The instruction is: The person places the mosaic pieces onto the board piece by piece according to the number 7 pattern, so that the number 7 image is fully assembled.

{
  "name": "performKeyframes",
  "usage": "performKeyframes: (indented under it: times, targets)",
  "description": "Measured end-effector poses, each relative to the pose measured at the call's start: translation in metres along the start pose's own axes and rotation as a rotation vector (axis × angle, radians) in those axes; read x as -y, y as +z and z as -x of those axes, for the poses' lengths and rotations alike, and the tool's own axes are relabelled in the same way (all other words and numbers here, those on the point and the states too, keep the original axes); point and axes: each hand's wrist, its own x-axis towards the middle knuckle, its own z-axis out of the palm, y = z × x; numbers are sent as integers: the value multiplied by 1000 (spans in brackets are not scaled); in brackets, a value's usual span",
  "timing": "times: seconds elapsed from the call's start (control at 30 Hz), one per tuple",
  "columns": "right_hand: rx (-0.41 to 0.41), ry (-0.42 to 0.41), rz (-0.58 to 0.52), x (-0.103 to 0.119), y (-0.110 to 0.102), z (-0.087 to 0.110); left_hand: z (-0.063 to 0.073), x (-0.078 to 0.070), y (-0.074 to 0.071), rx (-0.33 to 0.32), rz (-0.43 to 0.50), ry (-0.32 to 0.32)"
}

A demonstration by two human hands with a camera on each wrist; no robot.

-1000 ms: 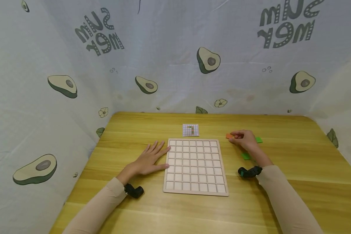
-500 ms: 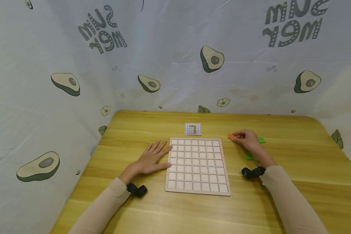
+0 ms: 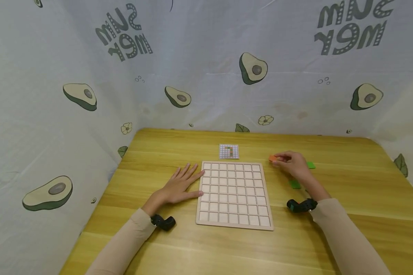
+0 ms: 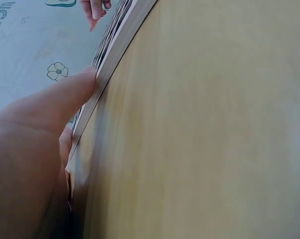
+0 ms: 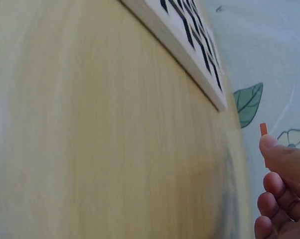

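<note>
My left hand lies with its fingers spread on the table, thumb and index fingertip at the left edge of a wooden grid board. In the left wrist view the thumb presses against the board's rim. Beyond the board's far right corner, my right hand pinches a thin orange square tile between thumb and fingers. The right wrist view shows the tile edge-on, partly hidden by the thumb. The board's square cells hold no tiles.
A small printed card with a coloured grid pattern lies behind the board. One green tile lies beyond the right hand, another green tile under its forearm side. A patterned curtain encloses the table's back and sides.
The head view has shifted slightly, so everything sits a little further right in it. My right hand, pinching the orange tile, has moved slightly toward the board. The left hand stays put.
</note>
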Motion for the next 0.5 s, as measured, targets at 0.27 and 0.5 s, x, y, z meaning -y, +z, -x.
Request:
performKeyframes:
  times: [0.27,0.5]
  targets:
    - [-11,-87,27,20,2,6,-1,0,0,0,-11,0]
    - [4,-128,17,41,9,12,1,-2,-3,5,-4,-2]
